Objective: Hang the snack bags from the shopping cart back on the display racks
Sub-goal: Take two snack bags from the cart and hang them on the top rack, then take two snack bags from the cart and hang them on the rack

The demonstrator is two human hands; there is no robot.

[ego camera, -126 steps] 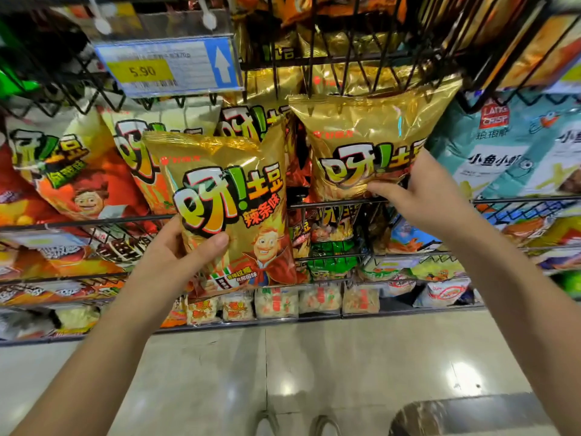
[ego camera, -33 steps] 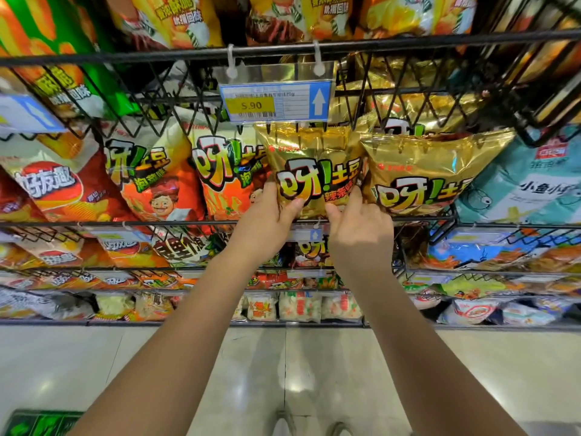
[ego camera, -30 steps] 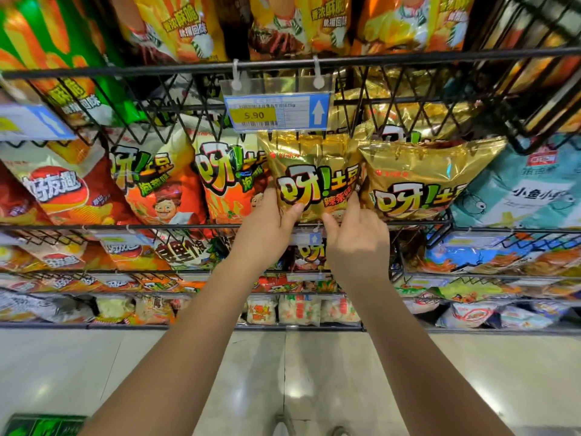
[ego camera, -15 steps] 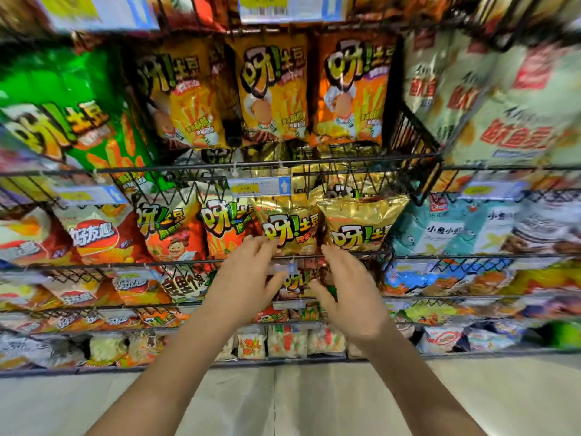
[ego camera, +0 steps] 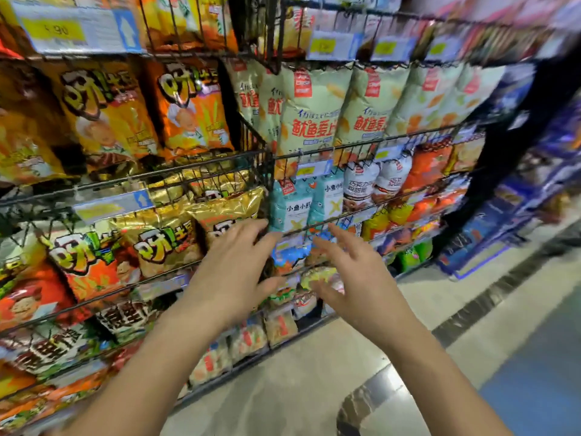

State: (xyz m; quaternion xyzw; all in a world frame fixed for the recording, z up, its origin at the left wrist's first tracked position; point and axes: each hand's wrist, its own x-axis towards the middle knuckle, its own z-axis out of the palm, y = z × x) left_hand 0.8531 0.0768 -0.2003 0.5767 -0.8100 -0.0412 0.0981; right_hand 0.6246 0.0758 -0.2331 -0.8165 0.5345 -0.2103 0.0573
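Both hands are empty, fingers spread: left hand (ego camera: 234, 269) and right hand (ego camera: 355, 272) sit just in front of the wire rack (ego camera: 201, 173). Two gold snack bags (ego camera: 163, 237) hang on it, near the left fingers.

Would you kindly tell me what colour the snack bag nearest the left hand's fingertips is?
The snack bag is shiny gold; head view.

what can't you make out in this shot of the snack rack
Head view only:
price tag above the gold bags: digits smeared by motion blur.
gold bags' hanging holes: hidden behind the wire basket.
grey curved object: cut off by the bottom edge; possibly the cart.
far-right shelves: too blurred to read.
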